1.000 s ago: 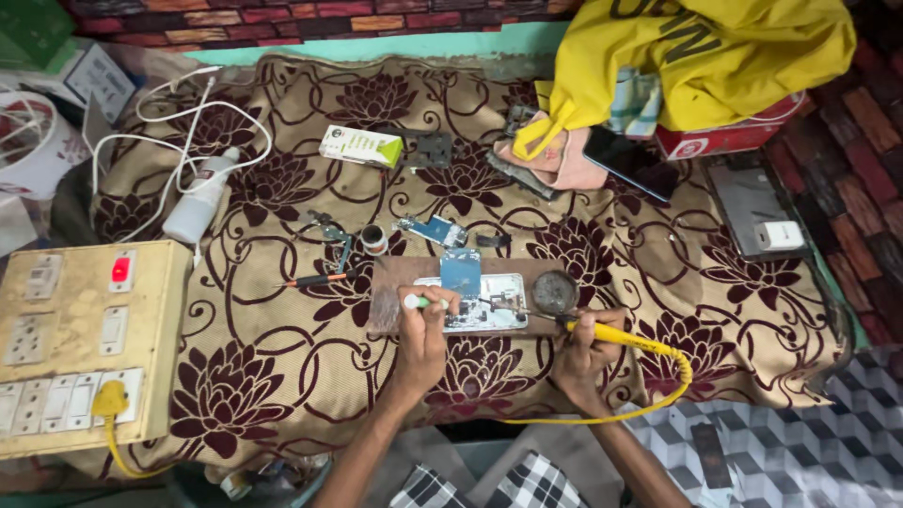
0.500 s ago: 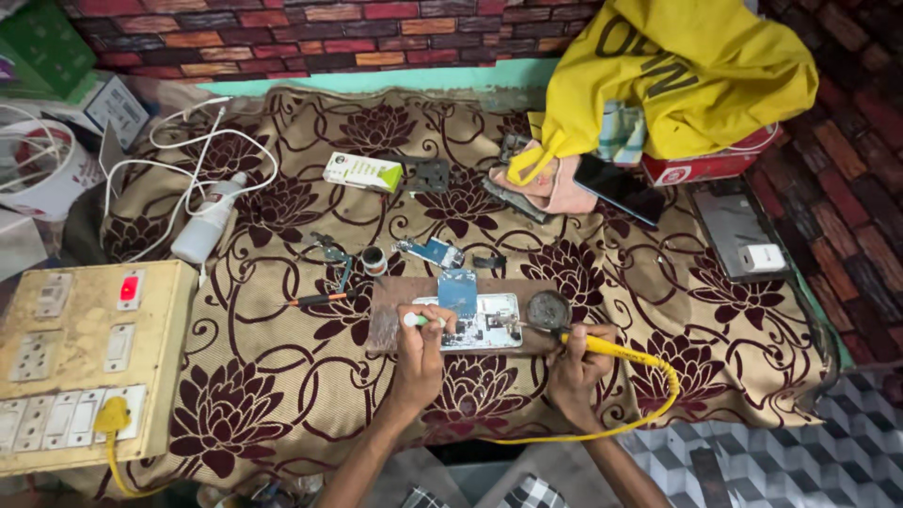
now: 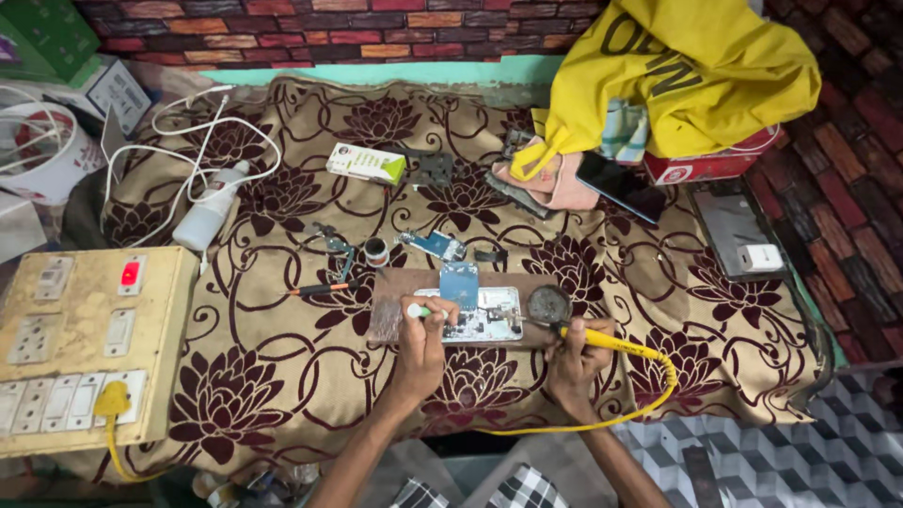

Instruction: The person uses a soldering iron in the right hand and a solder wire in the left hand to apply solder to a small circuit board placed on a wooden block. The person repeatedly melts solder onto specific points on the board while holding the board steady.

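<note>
Gripping yellow soldering iron [image 3: 602, 341], right hand [image 3: 576, 362]; left hand [image 3: 425, 331] pinches white-tipped tool [image 3: 415, 310], partly hidden.

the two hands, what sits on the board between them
In the head view, the opened phone lies between the left hand and right hand.

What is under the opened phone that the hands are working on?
The opened phone lies on a brown wooden board, which rests on the flowered cloth. The left hand covers the phone's left end; what lies beneath the cloth is hidden.
</note>
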